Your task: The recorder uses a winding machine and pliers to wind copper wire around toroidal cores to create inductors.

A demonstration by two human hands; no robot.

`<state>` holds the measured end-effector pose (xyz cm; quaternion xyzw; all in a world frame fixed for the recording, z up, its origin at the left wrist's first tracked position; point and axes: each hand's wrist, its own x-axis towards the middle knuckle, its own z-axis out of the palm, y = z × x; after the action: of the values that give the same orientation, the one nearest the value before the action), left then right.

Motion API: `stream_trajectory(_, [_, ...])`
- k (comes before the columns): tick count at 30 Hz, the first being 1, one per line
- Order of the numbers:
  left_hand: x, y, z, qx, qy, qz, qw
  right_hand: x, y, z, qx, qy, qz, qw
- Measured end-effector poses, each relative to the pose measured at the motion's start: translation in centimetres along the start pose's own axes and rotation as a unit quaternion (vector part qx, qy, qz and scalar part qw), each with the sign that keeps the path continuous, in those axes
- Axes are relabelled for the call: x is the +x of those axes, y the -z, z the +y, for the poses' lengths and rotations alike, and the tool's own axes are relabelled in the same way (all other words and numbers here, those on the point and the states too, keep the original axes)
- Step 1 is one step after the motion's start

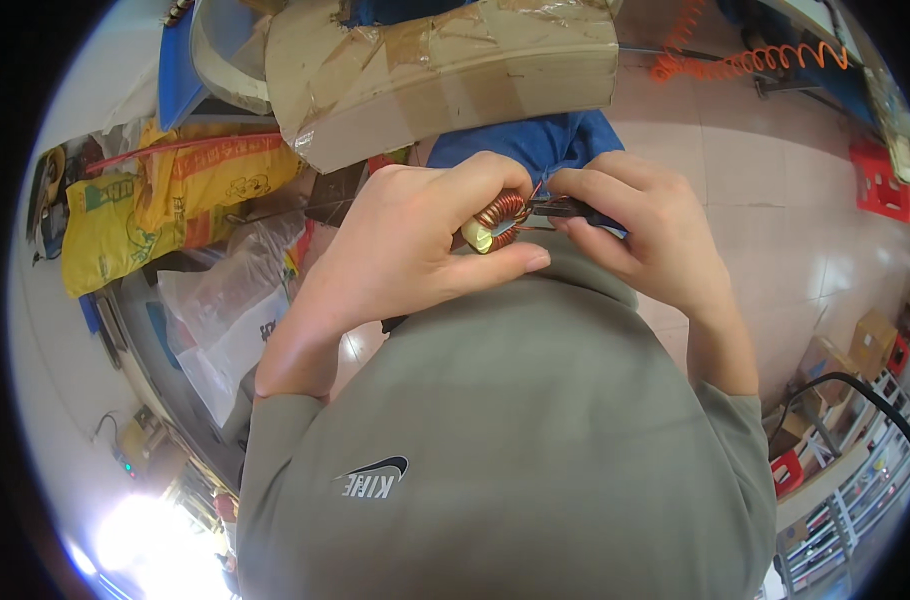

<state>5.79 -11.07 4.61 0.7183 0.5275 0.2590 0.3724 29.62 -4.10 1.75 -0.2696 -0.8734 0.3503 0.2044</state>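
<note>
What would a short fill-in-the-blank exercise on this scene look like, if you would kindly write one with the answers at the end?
1. The left hand holds a ring-shaped coil wound with copper-coloured ____.
2. The right hand holds a dark tool, whose tip lies to the ____ of the coil in the picture.
3. The springy cord at the upper right is coloured ____.
4. The large box beyond the hands is patched with strips of brown ____.

Missing words: wire; right; orange; tape.

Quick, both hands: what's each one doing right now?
Left hand: closed on the copper-wound ring coil.
Right hand: closed on a dark hand tool, its tip by the coil.
</note>
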Motion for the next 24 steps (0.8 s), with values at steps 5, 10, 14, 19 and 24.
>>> stream_trajectory(5, [0.1, 0.1, -0.5, -0.006, -0.008, -0.014, 1.000, -0.1, -0.2, 0.3, 0.001, 0.012, 0.003, 1.000])
stream_trajectory(10, [-0.2, 0.2, -0.7, -0.069, 0.052, -0.042, 0.995, 0.2, 0.0, 0.2, 0.037, -0.008, -0.034, 0.999])
stream_trajectory(14, [-0.5, 0.4, -1.2, -0.089, 0.079, -0.043, 0.992, 0.2, -0.1, 0.3, 0.067, -0.050, 0.003, 0.997])
stream_trajectory(19, [-1.5, 0.0, -1.4, -0.340, 0.137, -0.008, 0.930, 0.4, -1.0, 0.3, 0.049, -0.029, 0.082, 0.995])
stream_trajectory(24, [-1.3, 0.0, -0.6, -0.388, 0.182, -0.035, 0.903, 0.6, -1.9, 0.3, -0.015, 0.024, 0.145, 0.989])
